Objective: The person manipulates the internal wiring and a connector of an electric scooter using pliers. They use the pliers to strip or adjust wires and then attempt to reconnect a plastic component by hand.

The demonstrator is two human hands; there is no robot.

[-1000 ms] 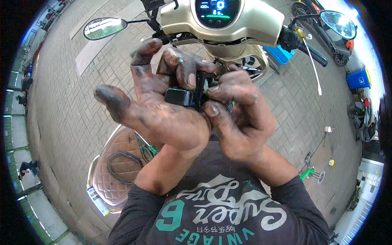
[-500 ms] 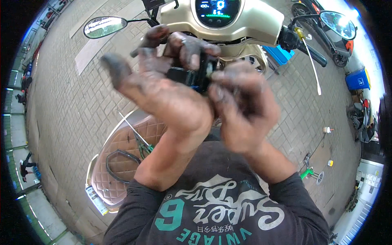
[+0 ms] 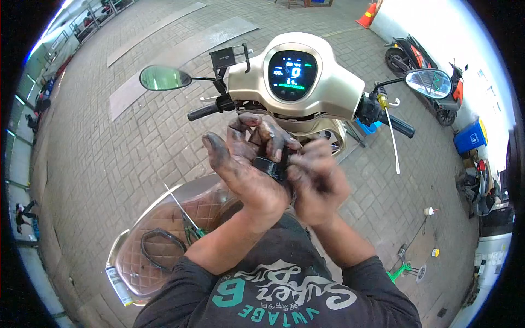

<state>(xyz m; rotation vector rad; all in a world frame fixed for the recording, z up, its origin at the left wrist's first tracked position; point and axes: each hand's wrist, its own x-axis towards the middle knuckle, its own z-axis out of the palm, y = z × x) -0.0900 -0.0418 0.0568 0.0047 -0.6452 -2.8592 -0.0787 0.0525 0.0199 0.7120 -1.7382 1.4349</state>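
My grease-stained left hand (image 3: 246,172) is curled around a small black block-shaped part (image 3: 267,167), its thumb sticking up. Against that part's right side, the bent fingers of my right hand (image 3: 321,183) are pinched together. Whatever the right fingertips grip is blurred and partly covered. Both hands are just below the champagne-coloured handlebar cover (image 3: 340,90) of a scooter, which has a lit display (image 3: 293,75). A screwdriver with a yellow handle (image 3: 390,136) leans at the right handlebar grip (image 3: 398,125).
On the brown quilted seat (image 3: 136,257) at lower left lie green-handled pliers (image 3: 196,234) and a black cable loop (image 3: 145,249). A spray can (image 3: 118,285) stands by its edge. Mirrors (image 3: 165,78) stick out on both sides. At right are a blue bin (image 3: 470,136) and another scooter (image 3: 407,54).
My view has tilted up, so more of the handlebar and floor shows. Both hands appear smaller and lower, still together at the black part. The right fingers have shifted slightly.
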